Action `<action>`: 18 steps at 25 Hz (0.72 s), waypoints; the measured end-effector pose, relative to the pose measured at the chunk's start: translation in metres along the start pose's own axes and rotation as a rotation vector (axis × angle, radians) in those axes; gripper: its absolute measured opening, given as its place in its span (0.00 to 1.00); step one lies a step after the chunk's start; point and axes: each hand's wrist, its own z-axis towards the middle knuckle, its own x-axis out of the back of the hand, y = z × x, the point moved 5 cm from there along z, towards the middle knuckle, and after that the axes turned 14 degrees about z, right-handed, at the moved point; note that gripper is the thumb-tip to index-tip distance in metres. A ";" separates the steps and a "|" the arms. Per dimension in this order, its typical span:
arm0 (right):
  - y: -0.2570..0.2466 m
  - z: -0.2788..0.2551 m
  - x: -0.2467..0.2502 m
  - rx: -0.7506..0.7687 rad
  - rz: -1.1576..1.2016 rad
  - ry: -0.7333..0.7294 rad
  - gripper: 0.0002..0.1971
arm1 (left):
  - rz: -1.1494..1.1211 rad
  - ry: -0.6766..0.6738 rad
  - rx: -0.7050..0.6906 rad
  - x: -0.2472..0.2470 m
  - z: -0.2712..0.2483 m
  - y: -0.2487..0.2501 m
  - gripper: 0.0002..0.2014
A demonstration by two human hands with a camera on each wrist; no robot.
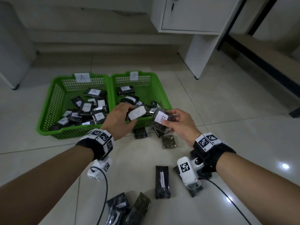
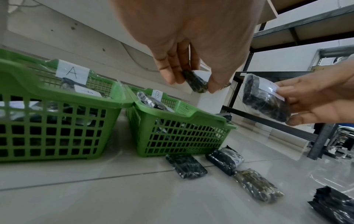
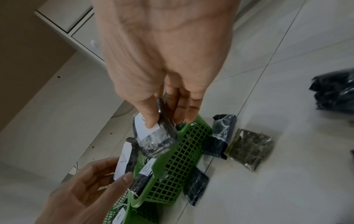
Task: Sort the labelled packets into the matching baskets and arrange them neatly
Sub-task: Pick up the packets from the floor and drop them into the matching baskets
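Two green baskets stand side by side on the floor: basket A (image 1: 48, 111) on the left holds several dark packets with white labels, and basket B (image 1: 162, 93) on the right holds a few. My left hand (image 1: 121, 118) pinches a packet labelled A (image 1: 138, 113) above the near edge of basket B. My right hand (image 1: 180, 122) pinches a packet labelled B (image 1: 161, 118) just to the right of it. In the left wrist view the A packet (image 2: 195, 81) sits between fingers and thumb. In the right wrist view the thumb presses on the B packet's label (image 3: 151, 133).
Loose dark packets lie on the tiled floor in front of basket B (image 1: 139, 133), (image 1: 168, 141) and nearer me (image 1: 162, 181), (image 1: 128, 208). A white cabinet (image 1: 194, 30) stands behind on the right, with a dark metal shelf frame (image 2: 287, 91) beyond it. Cables trail from both wrist cameras.
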 end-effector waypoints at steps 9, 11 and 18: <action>0.004 0.062 -0.041 0.120 -0.058 0.085 0.18 | 0.072 0.134 0.277 0.009 0.010 -0.073 0.20; 0.006 0.076 -0.058 0.211 -0.202 0.089 0.12 | 0.161 0.129 0.390 0.016 0.010 -0.109 0.20; 0.019 0.069 -0.071 0.520 -0.828 0.071 0.17 | 0.449 -0.185 0.566 0.010 -0.001 -0.151 0.26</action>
